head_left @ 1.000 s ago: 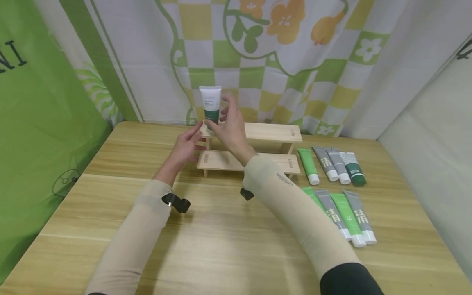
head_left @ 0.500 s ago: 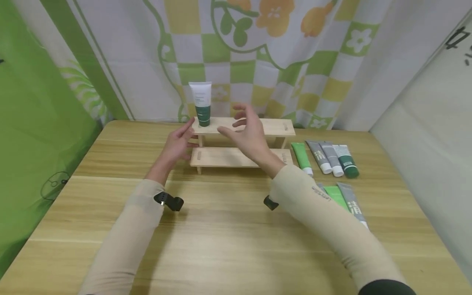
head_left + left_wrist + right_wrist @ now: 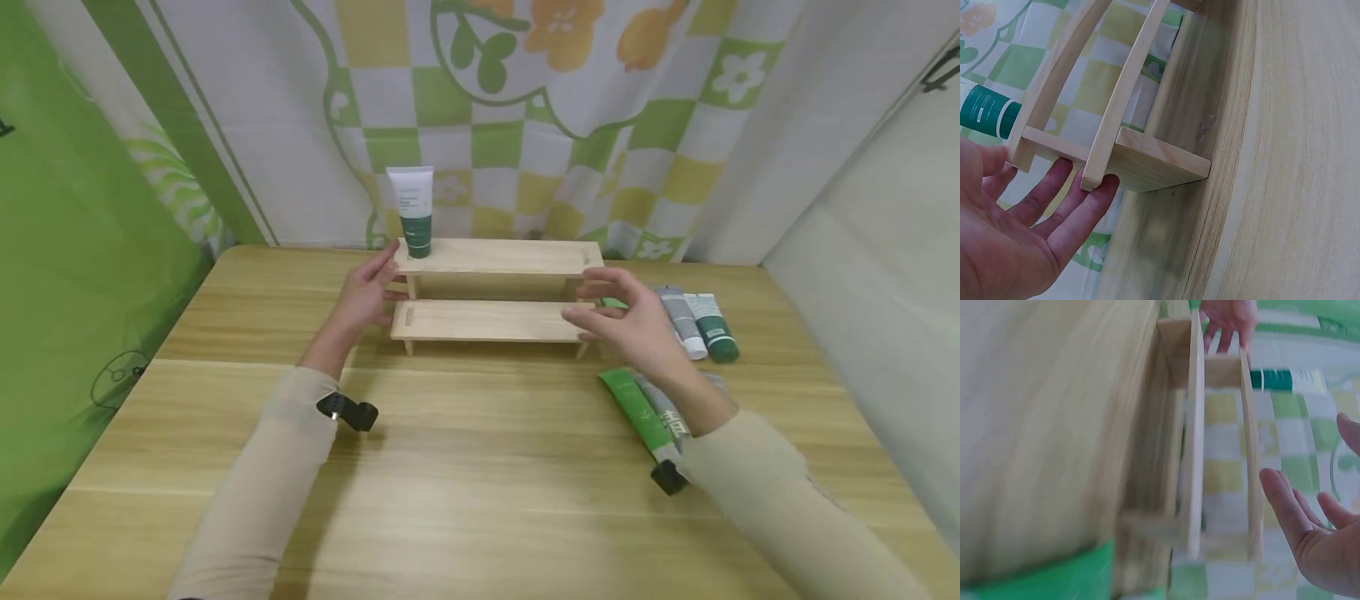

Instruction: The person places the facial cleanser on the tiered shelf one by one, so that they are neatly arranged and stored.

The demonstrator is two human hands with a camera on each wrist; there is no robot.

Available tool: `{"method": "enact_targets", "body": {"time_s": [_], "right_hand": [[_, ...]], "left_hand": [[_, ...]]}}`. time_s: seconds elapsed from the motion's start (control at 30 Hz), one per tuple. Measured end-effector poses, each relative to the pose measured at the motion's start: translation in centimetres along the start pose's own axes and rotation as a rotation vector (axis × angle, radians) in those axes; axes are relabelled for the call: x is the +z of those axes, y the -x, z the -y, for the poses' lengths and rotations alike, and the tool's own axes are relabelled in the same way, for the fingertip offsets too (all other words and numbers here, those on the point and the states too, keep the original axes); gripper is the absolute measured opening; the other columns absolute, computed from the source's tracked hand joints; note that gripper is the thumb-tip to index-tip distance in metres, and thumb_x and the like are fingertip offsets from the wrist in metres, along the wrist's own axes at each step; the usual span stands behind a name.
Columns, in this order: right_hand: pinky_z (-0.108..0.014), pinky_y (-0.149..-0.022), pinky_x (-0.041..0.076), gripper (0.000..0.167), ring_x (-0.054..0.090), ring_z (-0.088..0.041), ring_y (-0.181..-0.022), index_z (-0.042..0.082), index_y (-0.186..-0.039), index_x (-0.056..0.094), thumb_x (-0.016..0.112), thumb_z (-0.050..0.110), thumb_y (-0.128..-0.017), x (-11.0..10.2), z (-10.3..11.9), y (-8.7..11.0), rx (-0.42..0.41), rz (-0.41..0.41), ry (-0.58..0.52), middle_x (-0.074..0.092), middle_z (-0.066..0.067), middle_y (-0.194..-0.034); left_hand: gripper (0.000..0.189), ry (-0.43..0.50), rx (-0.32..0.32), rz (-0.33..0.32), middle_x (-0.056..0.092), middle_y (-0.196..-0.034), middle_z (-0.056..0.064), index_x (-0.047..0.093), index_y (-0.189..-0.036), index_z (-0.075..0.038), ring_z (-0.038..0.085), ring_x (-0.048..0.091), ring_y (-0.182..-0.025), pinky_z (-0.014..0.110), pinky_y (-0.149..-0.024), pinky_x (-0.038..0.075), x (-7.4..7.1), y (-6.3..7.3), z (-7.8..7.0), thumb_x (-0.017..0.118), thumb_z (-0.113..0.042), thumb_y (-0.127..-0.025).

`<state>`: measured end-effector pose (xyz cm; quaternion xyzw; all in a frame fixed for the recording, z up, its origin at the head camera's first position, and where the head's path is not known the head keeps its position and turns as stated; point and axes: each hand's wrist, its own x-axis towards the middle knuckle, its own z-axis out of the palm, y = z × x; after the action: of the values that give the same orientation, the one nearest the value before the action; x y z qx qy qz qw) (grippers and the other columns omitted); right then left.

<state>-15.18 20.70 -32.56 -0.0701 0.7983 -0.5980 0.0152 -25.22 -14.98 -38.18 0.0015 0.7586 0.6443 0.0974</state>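
Observation:
A two-tier wooden shelf (image 3: 487,320) stands near the back of the table. On the left end of its upper tier a white and dark green squeeze tube (image 3: 416,212) stands upright on its cap. My left hand (image 3: 363,296) touches the shelf's left end; the left wrist view shows the fingertips (image 3: 1107,182) against the board ends and the thumb by the upper board. Fingers spread and holding nothing, my right hand (image 3: 637,325) hovers by the shelf's right end, partly covering tubes behind and below it. The right wrist view has the right hand (image 3: 1329,550) beside the shelf's boards.
Right of the shelf lie a grey tube (image 3: 684,325) and another white and green tube (image 3: 712,327). Closer to me are a green tube (image 3: 637,410) and a grey tube (image 3: 666,412), partly under the right arm. A patterned curtain (image 3: 510,150) hangs behind the table (image 3: 450,492).
My right hand has let go of the white and green squeeze tube, leaving it standing on the upper tier, and has moved right to the shelf's other end. My left hand stays at the left end.

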Motion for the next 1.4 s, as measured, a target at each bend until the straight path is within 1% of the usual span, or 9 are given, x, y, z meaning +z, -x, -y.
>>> {"method": "enact_targets", "body": {"time_s": [0.17, 0.3, 0.53, 0.87, 0.97, 1.1, 1.2, 1.3, 1.4], "right_hand": [[-0.04, -0.077, 0.06, 0.064, 0.071, -0.016, -0.096, 0.002, -0.147, 0.043, 0.075, 0.015, -0.093, -3.8, -2.4, 3.1, 0.041, -0.001, 0.0, 0.058, -0.016, -0.127], [-0.042, -0.078, 0.059, 0.064, 0.071, -0.02, -0.096, 0.002, -0.149, 0.039, 0.071, 0.012, -0.096, -6.5, -4.1, 4.8, 0.079, 0.021, 0.026, 0.06, -0.006, -0.124], [-0.043, -0.079, 0.06, 0.069, 0.071, -0.028, -0.096, -0.002, -0.155, 0.026, 0.065, 0.014, -0.1, -10.9, -5.5, 7.6, 0.142, 0.117, 0.181, 0.046, -0.029, -0.139], [-0.041, -0.076, 0.06, 0.065, 0.066, -0.013, -0.101, -0.002, -0.154, 0.027, 0.061, 0.017, -0.102, -16.6, -7.6, 11.4, 0.261, 0.228, 0.32, 0.045, -0.034, -0.139], [-0.04, -0.076, 0.06, 0.066, 0.066, -0.012, -0.1, -0.008, -0.152, 0.025, 0.061, 0.016, -0.102, -17.8, -8.8, 12.2, 0.292, 0.228, 0.322, 0.046, -0.033, -0.136], [-0.043, -0.077, 0.06, 0.062, 0.067, -0.015, -0.099, -0.01, -0.151, 0.027, 0.06, 0.009, -0.102, -18.8, -10.4, 12.9, 0.319, 0.218, 0.248, 0.054, -0.016, -0.13], [-0.044, -0.078, 0.06, 0.05, 0.067, -0.017, -0.099, 0.011, -0.149, 0.042, 0.058, 0.005, -0.102, -19.1, -11.1, 13.1, 0.327, 0.224, 0.182, 0.056, -0.003, -0.124], [-0.043, -0.079, 0.06, 0.048, 0.068, -0.017, -0.098, 0.029, -0.142, 0.05, 0.059, 0.004, -0.101, -18.8, -11.2, 13.1, 0.341, 0.227, 0.153, 0.058, -0.005, -0.12], [-0.042, -0.079, 0.059, 0.053, 0.069, -0.017, -0.096, 0.015, -0.148, 0.046, 0.063, 0.005, -0.099, -18.0, -10.9, 12.8, 0.372, 0.211, 0.17, 0.059, -0.013, -0.118]], "left_hand": [[0.047, -0.01, -0.014, 0.001, 0.05, -0.145, 0.017, 0.03, -0.155, -0.045, 0.037, 0.058, -0.121, 0.05, -0.081, 0.056, -0.5, 0.3, 0.1, 0.038, -0.039, -0.109], [0.047, -0.023, 0.0, 0.001, 0.049, -0.144, 0.017, 0.03, -0.156, -0.045, 0.037, 0.057, -0.121, 0.049, -0.08, 0.056, -1.1, 0.4, 0.3, 0.038, -0.039, -0.11], [0.047, -0.03, -0.006, 0.0, 0.047, -0.146, 0.016, 0.031, -0.155, -0.047, 0.037, 0.057, -0.122, 0.052, -0.084, 0.055, -1.3, 0.3, 0.5, 0.038, -0.041, -0.109], [0.047, -0.015, -0.008, -0.008, 0.049, -0.143, 0.017, 0.031, -0.156, -0.044, 0.037, 0.058, -0.12, 0.055, -0.085, 0.054, -0.9, 0.5, 0.3, 0.037, -0.038, -0.11], [0.047, -0.014, -0.01, -0.007, 0.049, -0.144, 0.017, 0.031, -0.155, -0.045, 0.037, 0.058, -0.12, 0.056, -0.086, 0.054, -1.0, 0.5, 0.3, 0.037, -0.038, -0.11], [0.048, -0.008, -0.009, -0.009, 0.051, -0.142, 0.018, 0.031, -0.156, -0.042, 0.038, 0.058, -0.119, 0.055, -0.085, 0.055, -1.0, 0.6, 0.3, 0.039, -0.038, -0.109], [0.049, -0.008, -0.01, -0.013, 0.052, -0.14, 0.018, 0.031, -0.157, -0.04, 0.037, 0.059, -0.118, 0.055, -0.084, 0.055, -1.1, 0.6, 0.4, 0.04, -0.039, -0.109], [0.049, -0.008, -0.01, -0.014, 0.053, -0.14, 0.017, 0.031, -0.157, -0.041, 0.038, 0.059, -0.118, 0.056, -0.085, 0.055, -1.1, 0.6, 0.4, 0.041, -0.039, -0.109], [0.048, -0.005, -0.003, -0.008, 0.052, -0.141, 0.017, 0.031, -0.156, -0.042, 0.038, 0.058, -0.119, 0.057, -0.086, 0.054, -1.0, 0.5, 0.3, 0.041, -0.04, -0.109]]}}
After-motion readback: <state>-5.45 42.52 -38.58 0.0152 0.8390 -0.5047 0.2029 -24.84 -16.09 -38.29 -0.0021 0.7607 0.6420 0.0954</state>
